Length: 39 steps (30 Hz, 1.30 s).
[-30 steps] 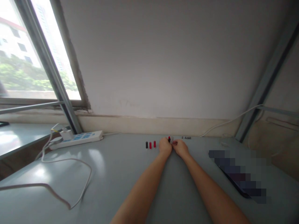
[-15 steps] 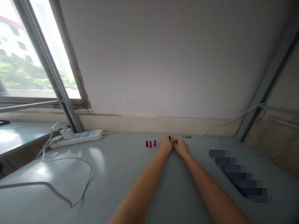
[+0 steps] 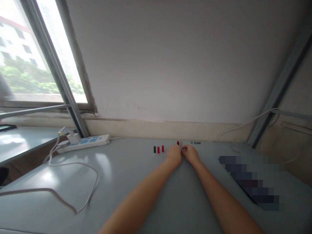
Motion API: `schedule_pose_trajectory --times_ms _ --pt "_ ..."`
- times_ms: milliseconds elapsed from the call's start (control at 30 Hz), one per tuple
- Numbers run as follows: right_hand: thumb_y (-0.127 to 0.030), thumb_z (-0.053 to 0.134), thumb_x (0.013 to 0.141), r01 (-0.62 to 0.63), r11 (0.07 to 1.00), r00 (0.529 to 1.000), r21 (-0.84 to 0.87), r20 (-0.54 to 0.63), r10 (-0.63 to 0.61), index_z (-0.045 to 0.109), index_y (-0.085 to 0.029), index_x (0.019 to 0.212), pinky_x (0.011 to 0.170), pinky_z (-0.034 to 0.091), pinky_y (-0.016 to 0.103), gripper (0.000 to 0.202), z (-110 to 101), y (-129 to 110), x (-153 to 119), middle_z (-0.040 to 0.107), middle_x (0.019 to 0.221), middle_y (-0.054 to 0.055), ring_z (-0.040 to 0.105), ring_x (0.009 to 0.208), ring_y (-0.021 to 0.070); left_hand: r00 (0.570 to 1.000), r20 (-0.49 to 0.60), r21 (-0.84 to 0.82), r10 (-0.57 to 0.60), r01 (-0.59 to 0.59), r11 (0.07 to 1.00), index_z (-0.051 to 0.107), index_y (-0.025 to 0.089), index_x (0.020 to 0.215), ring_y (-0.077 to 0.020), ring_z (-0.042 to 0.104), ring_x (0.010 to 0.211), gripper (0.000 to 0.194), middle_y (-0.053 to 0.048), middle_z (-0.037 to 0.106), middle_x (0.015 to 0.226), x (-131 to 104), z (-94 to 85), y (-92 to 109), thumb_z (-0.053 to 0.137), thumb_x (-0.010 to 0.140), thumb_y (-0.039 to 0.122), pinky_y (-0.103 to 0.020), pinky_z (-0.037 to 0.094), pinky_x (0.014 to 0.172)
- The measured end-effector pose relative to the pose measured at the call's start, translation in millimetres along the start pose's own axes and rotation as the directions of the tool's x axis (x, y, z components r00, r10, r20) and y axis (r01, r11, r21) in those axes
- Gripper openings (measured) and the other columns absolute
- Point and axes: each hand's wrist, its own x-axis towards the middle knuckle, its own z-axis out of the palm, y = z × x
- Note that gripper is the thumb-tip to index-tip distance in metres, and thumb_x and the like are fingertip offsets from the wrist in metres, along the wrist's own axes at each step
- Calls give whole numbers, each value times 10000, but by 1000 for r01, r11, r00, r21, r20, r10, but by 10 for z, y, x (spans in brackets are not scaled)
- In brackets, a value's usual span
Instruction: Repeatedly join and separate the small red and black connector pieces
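My left hand (image 3: 174,153) and my right hand (image 3: 191,153) meet at the far part of the grey table (image 3: 122,182). The left one is closed round a small thing with a red and black end (image 3: 178,143). Beside it, a small clear piece (image 3: 181,143) shows between the hands. The right fingers are pinched against this spot, and what they hold is too small to make out. Left of my hands stand a black cylinder (image 3: 154,149), a red cylinder (image 3: 158,149) and another red cylinder (image 3: 162,148). Several tiny dark parts (image 3: 196,143) lie to the right, behind my right hand.
A white power strip (image 3: 90,142) with plugs lies at the back left, its cable (image 3: 95,182) looping over the table. At the right are a blurred-out dark flat object (image 3: 246,178) and a small clear container (image 3: 236,148). Metal posts and a wall stand behind.
The whole view has shifted slightly, with things at the left now a little further right. My hands stay together at the same place, with the left forearm angled slightly further out.
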Motion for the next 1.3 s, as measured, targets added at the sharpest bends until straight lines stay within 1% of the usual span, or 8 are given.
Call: schedule_pose_trajectory --times_ms 200,333,533,700,833,933,1067,1300 --pt "-265 505 753 -3 999 1000 -32 2 3 637 -168 898 672 404 239 219 -4 3 -19 663 860 76 596 821 171 988 144 348 58 -106 932 295 29 1283 -257 574 946 522 -216 581 1040 -282 -214 -136 414 777 68 -333 452 777" --pt "-263 482 769 -6 994 1000 -109 14 7 635 -171 855 660 396 245 198 -21 -13 -50 658 863 82 591 832 180 991 128 466 42 -98 879 135 6 1336 -226 602 880 602 -222 591 1014 -343 -376 -265 390 801 112 -282 462 721" --pt "-241 446 784 36 982 997 -187 72 -23 630 -161 820 627 377 258 203 -104 -163 -142 652 842 105 590 815 194 997 72 485 22 -54 873 142 39 1339 -208 606 871 586 -207 602 995 -282 -424 -444 383 811 124 -249 448 705" --pt "-241 461 777 97 987 991 -129 103 -84 622 -159 753 591 349 252 183 -144 -301 -191 650 815 104 585 755 187 997 23 447 73 -75 892 362 89 1244 -219 606 862 420 -188 604 982 -199 -385 -491 343 825 107 -282 453 685" --pt "-192 445 782 185 983 976 14 118 -185 588 -146 708 590 331 237 168 -101 -322 -182 633 760 94 557 709 159 993 -39 241 113 -101 965 563 117 948 -211 602 852 245 -152 633 886 -124 -343 -498 355 821 105 -290 444 699" --pt "-118 386 794 189 959 964 211 147 -222 541 -141 674 585 323 218 198 -58 -310 -153 603 707 68 518 653 121 993 -107 -170 52 -70 983 562 116 849 -156 605 736 153 -118 651 821 -94 -267 -496 417 801 122 -237 445 620" --pt "-158 305 835 106 910 933 401 277 -231 480 -155 596 494 312 200 297 -42 -289 -128 509 538 0 430 473 80 996 -15 -649 -91 60 759 514 117 821 -49 475 398 116 -69 658 756 -129 -183 -488 399 813 125 -171 360 404" --pt "-311 426 799 -157 700 829 697 478 -290 469 -162 600 415 261 187 253 -126 -178 -132 429 480 -45 371 404 53 988 11 -793 -153 102 600 482 127 773 -11 398 322 96 -32 639 716 -241 -247 -467 418 815 184 -155 315 364"
